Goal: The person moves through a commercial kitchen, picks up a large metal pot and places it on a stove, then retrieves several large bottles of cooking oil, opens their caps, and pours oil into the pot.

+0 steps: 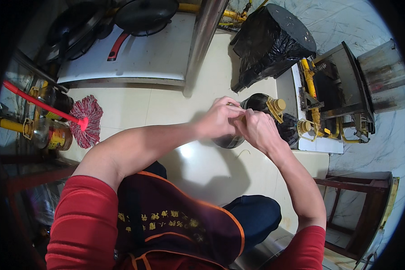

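My left hand [219, 118] and my right hand [259, 130] meet with bent fingers over the top of a dark plastic jug [228, 141] on the tiled floor. Both grip about its neck; most of the neck and cap is hidden, and a bit of yellow shows between the fingers. Just beyond my right hand stands a second dark jug [256, 103] with a yellow cap and handle. A third dark jug [288, 127], also yellow-capped, is to the right of that hand. A thin pale strip [244, 152] lies on the floor near the held jug.
A bin with a black bag [266, 47] stands beyond the jugs. At right are a yellow gas pipe [310, 81] and a dark red wooden frame [354, 202]. Leftward are a string mop [86, 121], jars [54, 135] and a low shelf [155, 50] bearing pans [145, 15].
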Action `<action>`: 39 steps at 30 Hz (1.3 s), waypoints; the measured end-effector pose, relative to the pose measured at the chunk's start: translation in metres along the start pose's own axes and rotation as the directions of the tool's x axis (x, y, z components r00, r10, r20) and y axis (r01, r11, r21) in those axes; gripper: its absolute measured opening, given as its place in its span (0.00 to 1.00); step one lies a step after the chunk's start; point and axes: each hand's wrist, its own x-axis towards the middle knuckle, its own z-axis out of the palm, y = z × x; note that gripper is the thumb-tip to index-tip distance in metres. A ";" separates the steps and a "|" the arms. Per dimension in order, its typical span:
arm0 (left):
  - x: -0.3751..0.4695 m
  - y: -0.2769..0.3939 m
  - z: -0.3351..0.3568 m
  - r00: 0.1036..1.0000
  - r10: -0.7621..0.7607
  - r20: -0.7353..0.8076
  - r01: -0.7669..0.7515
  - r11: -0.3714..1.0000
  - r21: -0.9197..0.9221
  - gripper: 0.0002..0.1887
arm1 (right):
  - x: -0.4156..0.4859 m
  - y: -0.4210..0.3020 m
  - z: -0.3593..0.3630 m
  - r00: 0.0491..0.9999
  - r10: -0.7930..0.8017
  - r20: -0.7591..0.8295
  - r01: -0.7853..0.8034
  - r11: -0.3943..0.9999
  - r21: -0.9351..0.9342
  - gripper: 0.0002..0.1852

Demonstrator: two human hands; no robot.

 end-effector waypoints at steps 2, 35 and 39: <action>0.000 0.000 0.002 1.000 -0.017 -0.012 0.017 1.000 -0.009 0.24 | -0.006 0.009 -0.002 0.971 -0.215 -0.105 0.213 0.977 -0.028 0.13; 0.005 0.008 -0.008 0.995 -0.053 0.086 0.050 0.998 0.035 0.29 | -0.030 0.041 -0.016 0.957 -0.282 -0.073 0.279 0.959 -0.051 0.16; 0.014 0.005 -0.011 0.989 0.060 0.133 -0.067 0.996 0.055 0.24 | -0.007 0.043 -0.029 0.848 -0.531 0.010 0.524 0.834 -0.172 0.08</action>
